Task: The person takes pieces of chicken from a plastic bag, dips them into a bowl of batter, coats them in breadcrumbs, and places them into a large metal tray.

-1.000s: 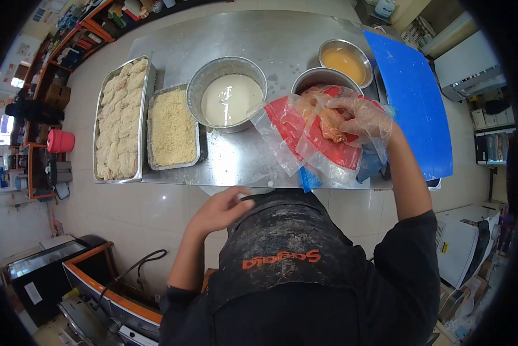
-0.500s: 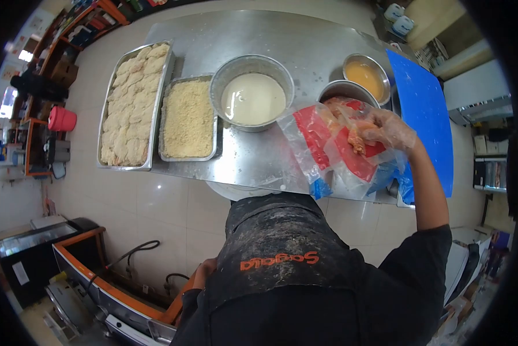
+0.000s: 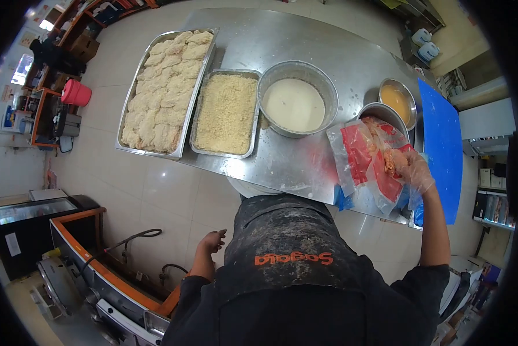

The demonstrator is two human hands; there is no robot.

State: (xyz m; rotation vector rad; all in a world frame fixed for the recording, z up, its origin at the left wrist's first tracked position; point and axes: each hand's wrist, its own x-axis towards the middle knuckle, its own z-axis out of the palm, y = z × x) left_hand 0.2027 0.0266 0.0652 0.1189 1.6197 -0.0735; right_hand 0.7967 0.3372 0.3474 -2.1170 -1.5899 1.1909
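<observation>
My right hand [image 3: 419, 173], in a clear plastic glove, grips an orange-coated piece of raw meat [image 3: 395, 161], probably chicken. The piece is above a clear and red plastic bag [image 3: 356, 154] that slumps at the table's right front. Behind the bag, a steel pot [image 3: 387, 108] is partly covered by it, with more orange-red meat showing at its mouth. Down beside the apron [image 3: 288, 230], my bare left hand [image 3: 214, 241] hangs away from the table, fingers loosely apart and nothing in them.
Left of the bag stand a deep steel bowl of white batter [image 3: 331, 98], a tray of pale crumbs [image 3: 255, 124] and a long tray of crumb-coated pieces [image 3: 122, 134]. At the right are a bowl of orange liquid [image 3: 396, 104] and a blue board [image 3: 440, 144] along the steel table [image 3: 236, 55].
The view has shifted, so the table's things sit further right. My left hand has swung out from beside the apron. My right hand still has the meat over the bag.
</observation>
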